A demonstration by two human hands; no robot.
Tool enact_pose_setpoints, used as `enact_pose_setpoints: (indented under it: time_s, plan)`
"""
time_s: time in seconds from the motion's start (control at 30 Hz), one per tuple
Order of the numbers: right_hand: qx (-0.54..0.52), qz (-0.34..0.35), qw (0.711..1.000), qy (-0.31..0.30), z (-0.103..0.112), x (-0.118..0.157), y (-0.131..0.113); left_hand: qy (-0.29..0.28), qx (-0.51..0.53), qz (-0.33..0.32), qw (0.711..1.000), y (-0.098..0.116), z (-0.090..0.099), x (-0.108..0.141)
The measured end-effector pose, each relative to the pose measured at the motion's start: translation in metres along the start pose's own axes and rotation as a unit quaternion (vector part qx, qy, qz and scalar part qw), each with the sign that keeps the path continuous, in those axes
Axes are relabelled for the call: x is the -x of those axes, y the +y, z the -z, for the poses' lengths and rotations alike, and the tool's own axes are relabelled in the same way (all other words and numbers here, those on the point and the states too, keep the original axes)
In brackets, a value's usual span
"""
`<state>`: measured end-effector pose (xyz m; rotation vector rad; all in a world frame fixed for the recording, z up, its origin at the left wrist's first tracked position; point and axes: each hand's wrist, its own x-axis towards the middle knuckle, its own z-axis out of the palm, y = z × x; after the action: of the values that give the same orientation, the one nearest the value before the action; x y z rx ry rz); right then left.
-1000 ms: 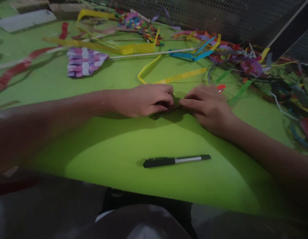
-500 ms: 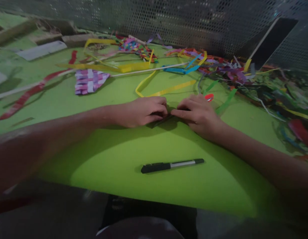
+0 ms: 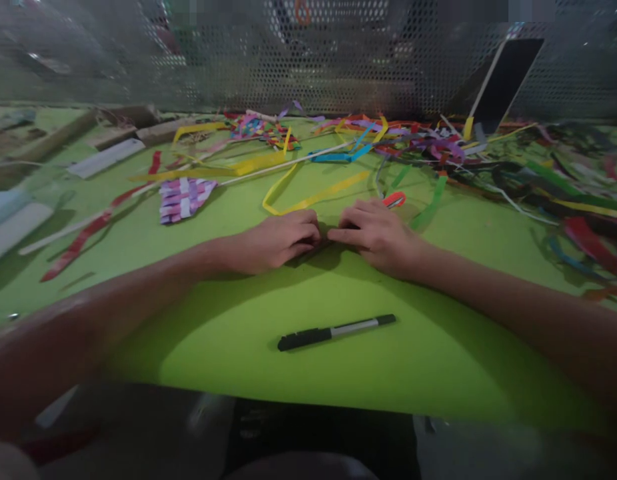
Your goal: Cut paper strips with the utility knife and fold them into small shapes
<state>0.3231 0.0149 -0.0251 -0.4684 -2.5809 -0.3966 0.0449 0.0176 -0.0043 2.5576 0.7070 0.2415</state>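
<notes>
My left hand (image 3: 283,241) rests on the green tabletop with its fingers curled and pressed down on a thin dark strip (image 3: 308,256). Just to its right, my right hand (image 3: 376,235) has its fingertips bent down at the other end of that strip, thumb and forefinger pointing toward the left hand. Most of the strip is hidden under the fingers. A black and silver pen (image 3: 336,333) lies in front of the hands. Beside the right hand's knuckles is an orange-red object (image 3: 394,200), partly hidden, its kind unclear.
A woven pink and white piece on a stick (image 3: 186,199) lies left of a bent yellow strip (image 3: 328,192). Colored strips (image 3: 438,143) heap up at the back right. A dark phone-like slab (image 3: 508,83) leans by the perforated metal screen (image 3: 338,73).
The camera view has tilted up and shifted slightly, so the table's contents sit lower in the frame. Both hands stay at the dark strip, nearly unchanged in pose.
</notes>
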Motion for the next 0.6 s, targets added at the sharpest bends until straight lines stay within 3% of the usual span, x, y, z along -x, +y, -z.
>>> enact_pose_setpoints:
  time_s: [0.3,0.6]
  plan:
    - [-0.009,-0.055,0.998,-0.019,0.0085,0.0023,-0.0028,-0.002,0.01,0.002,1.0,0.0001,0.004,-0.0007]
    - [-0.015,-0.042,0.999,0.004,0.0073,0.0024,-0.0036,-0.003,0.03,-0.002,1.0,-0.0005,0.0067,0.0005]
